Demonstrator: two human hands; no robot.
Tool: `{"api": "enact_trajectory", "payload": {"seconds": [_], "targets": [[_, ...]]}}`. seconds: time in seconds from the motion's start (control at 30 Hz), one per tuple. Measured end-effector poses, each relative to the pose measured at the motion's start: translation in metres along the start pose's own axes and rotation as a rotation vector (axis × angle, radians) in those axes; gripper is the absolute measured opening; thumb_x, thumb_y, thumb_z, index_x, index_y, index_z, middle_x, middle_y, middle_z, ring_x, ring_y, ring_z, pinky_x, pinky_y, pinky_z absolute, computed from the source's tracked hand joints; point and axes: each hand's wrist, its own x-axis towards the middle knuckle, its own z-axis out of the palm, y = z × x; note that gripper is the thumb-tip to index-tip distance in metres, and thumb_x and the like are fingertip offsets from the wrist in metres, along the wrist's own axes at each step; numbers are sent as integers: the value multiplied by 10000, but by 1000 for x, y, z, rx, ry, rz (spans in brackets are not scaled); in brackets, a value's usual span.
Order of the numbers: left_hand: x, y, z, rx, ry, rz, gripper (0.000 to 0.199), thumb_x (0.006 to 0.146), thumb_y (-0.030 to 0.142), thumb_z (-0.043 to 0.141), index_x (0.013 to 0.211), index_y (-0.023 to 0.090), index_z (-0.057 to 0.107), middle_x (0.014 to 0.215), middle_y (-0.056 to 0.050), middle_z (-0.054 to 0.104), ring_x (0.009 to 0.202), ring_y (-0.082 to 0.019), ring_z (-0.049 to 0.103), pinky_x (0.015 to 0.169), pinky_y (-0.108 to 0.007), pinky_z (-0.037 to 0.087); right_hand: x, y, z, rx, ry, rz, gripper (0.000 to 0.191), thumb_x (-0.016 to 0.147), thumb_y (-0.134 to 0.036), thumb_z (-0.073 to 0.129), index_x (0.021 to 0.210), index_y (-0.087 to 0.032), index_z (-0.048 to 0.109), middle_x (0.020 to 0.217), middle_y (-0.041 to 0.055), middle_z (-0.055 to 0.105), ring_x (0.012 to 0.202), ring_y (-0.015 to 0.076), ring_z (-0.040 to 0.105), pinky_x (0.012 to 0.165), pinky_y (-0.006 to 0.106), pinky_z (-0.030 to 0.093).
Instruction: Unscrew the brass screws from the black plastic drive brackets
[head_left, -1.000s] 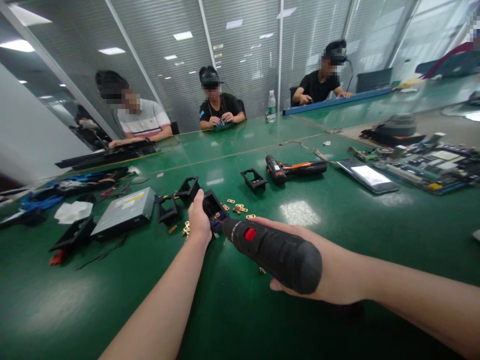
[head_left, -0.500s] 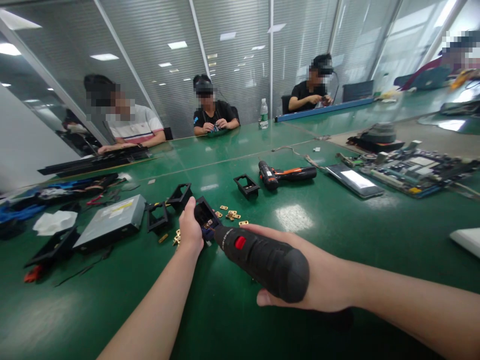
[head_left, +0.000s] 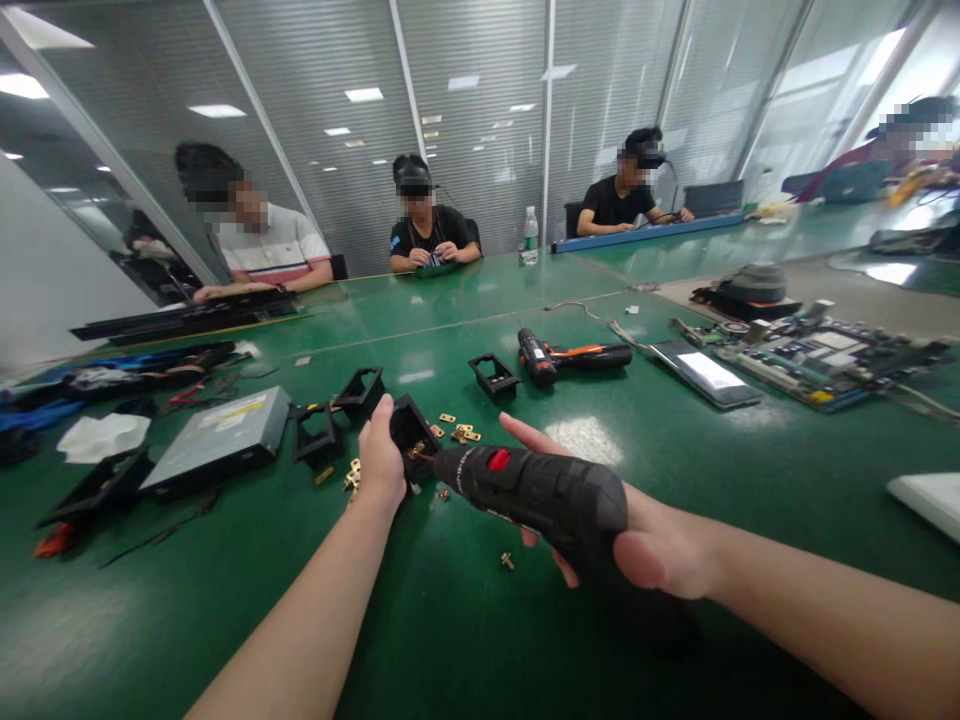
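Note:
My left hand grips a black plastic frame by its left side and holds it tilted on the table. In my right hand is a black cordless screwdriver with a red switch. Its bit points left into the frame, at a small brass-coloured piece inside; whether the tip touches it I cannot tell. Several brass plates lie just beyond the frame, and more brass plates lie left of my left hand. A loose screw rests below the screwdriver.
More black frames stand behind and left. A second power screwdriver, black and orange, lies farther back. To the left is a silver disc drive; to the right are a phone-like slab and a circuit board. Several people sit across the table.
The screwdriver's rear has swung slightly, so its body lies more level. My right hand's index finger has lifted off it, and the thumb has shifted. The left hand stays on the frame.

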Motion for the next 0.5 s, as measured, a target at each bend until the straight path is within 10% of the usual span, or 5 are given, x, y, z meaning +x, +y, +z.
{"api": "enact_trajectory", "payload": {"seconds": [0.17, 0.5], "targets": [[-1, -1, 0, 26, -12, -21, 491, 776, 651, 748, 899, 183, 669, 731, -52, 719, 623, -252, 708, 601, -380, 587, -3, 1, 3, -49, -38, 39, 1335, 726, -935, 661, 1723, -262, 82, 1213, 168, 659, 754, 167, 619, 626, 268, 507], [-3, 1, 1, 18, -8, -14, 484, 765, 638, 757, 907, 181, 677, 760, -57, 736, 660, -256, 731, 610, -369, 591, -1, -4, 7, -151, 3, 17, 1153, 846, -799, 668, 1714, -240, 156, 1178, 152, 665, 737, 173, 620, 651, 314, 533]]}}
